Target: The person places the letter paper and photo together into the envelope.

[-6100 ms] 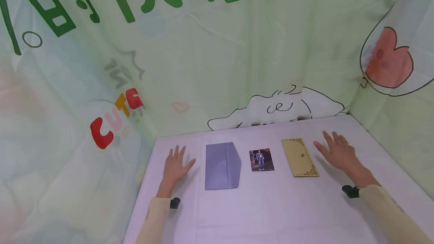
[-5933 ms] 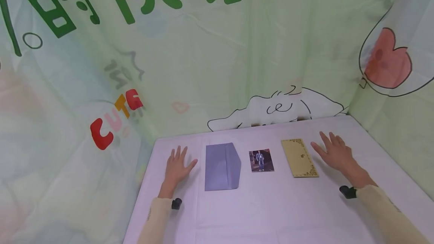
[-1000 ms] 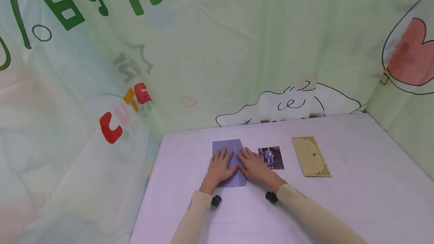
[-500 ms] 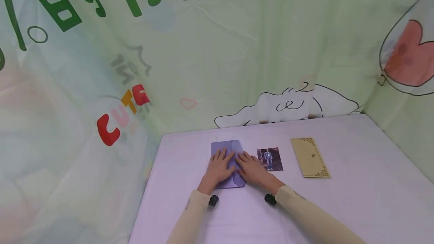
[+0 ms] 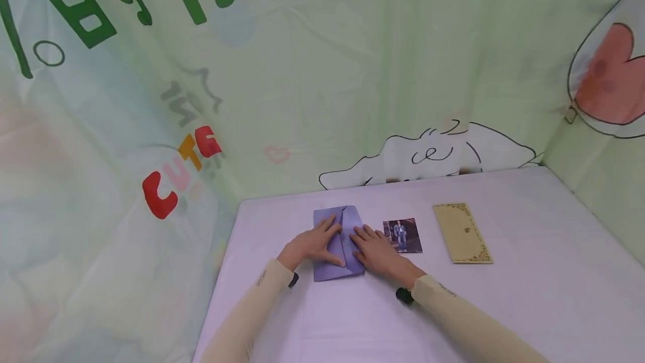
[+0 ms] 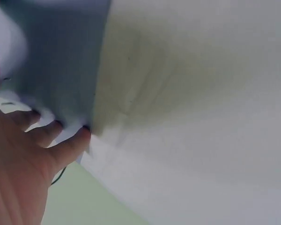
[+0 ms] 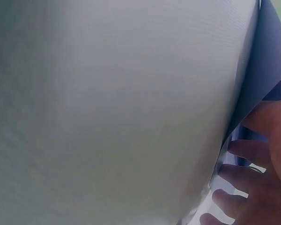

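I have the purple envelope (image 5: 328, 273) lying flat on the table (image 5: 478, 324), under both my hands, its flap (image 5: 355, 220) on the right side. The flap's edge stands a little off the body of the envelope, with a thin dark gap showing at the far end.

My left hand (image 5: 313, 244) reaches over the envelope from the left, the fingers spread and the thumb held well away from them. The thumb's tip is down by the near part of the flap's edge, and the fingers lie farther up, beside that same edge. I cannot tell whether any tip is underneath the flap.

My right hand (image 5: 378, 252) comes in from the other side, fingers stretched out and slightly apart, their tips resting on the flap.

Just right of my right hand is a small photo (image 5: 405, 237) of a person standing in blue clothes; whether my fingers touch it, I cannot make out. Farther right, apart from the photo, lies a tan card (image 5: 458, 233) with a dark ornamental border, set at a slight slant.

Both my sleeves (image 5: 252, 301) are beige. Behind the table hangs a pale green curtain (image 5: 327, 88) with large green characters and a red heart.
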A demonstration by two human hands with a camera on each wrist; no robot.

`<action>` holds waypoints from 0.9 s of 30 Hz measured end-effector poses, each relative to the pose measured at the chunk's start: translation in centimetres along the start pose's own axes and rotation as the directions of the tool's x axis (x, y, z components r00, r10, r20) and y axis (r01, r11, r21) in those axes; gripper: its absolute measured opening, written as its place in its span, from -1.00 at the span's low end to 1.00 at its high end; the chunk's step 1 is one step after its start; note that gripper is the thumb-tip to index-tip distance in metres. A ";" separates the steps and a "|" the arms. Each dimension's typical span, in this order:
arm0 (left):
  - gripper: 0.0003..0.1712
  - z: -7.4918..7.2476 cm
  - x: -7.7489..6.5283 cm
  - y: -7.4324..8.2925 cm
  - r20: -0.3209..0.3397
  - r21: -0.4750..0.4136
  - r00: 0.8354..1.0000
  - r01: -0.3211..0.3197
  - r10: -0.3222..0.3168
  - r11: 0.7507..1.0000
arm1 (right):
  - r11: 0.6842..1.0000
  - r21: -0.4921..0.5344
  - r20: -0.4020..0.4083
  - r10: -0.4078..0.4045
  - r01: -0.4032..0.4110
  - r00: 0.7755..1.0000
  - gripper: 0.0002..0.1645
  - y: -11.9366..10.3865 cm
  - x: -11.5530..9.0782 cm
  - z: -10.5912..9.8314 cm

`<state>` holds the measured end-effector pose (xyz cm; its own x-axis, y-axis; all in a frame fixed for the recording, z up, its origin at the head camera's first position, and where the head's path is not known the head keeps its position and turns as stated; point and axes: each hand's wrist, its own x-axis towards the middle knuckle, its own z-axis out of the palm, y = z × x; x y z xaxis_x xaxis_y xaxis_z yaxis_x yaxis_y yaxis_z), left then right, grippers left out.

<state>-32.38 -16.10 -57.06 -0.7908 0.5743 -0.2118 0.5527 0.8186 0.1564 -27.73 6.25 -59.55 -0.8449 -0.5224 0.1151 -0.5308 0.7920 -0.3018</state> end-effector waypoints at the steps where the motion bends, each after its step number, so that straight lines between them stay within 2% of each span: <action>1: 0.06 -0.1 -0.1 0.0 0.003 0.004 1.000 -0.014 0.014 1.000 | 1.000 -0.003 -0.003 -0.001 0.001 1.000 -0.41 0.1 -0.1 0.0; 4: 0.09 -0.2 -0.2 0.1 -0.006 0.005 0.999 -0.038 0.038 0.999 | 1.000 0.000 -0.019 -0.012 0.012 1.000 -0.40 0.2 -0.4 -0.2; 10: 0.10 0.1 0.2 -0.2 -0.043 0.012 0.998 -0.037 0.037 0.999 | 0.999 0.012 -0.054 -0.042 0.042 0.998 -0.40 0.4 0.0 -0.1; 17: 0.09 0.4 0.1 -0.1 -0.028 0.004 0.998 -0.052 0.052 0.999 | 0.996 0.082 -0.028 -0.028 0.030 0.999 -0.38 0.2 -0.1 -0.2; 22: 0.09 0.3 -0.1 0.1 -0.029 0.017 0.999 -0.045 0.046 0.999 | 0.993 0.109 -0.055 -0.041 0.047 0.998 -0.36 0.2 -0.2 -0.9; 27: 0.11 0.1 -0.1 0.1 -0.035 0.029 0.998 -0.041 0.042 0.999 | 0.995 0.092 -0.099 -0.035 0.044 0.994 -0.36 0.6 0.0 -1.6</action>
<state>-32.24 -16.08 -57.09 -0.7754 0.6078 -0.1710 0.5922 0.7940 0.1369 -28.14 7.28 -58.24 -0.8282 -0.5159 0.2188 -0.5592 0.7357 -0.3821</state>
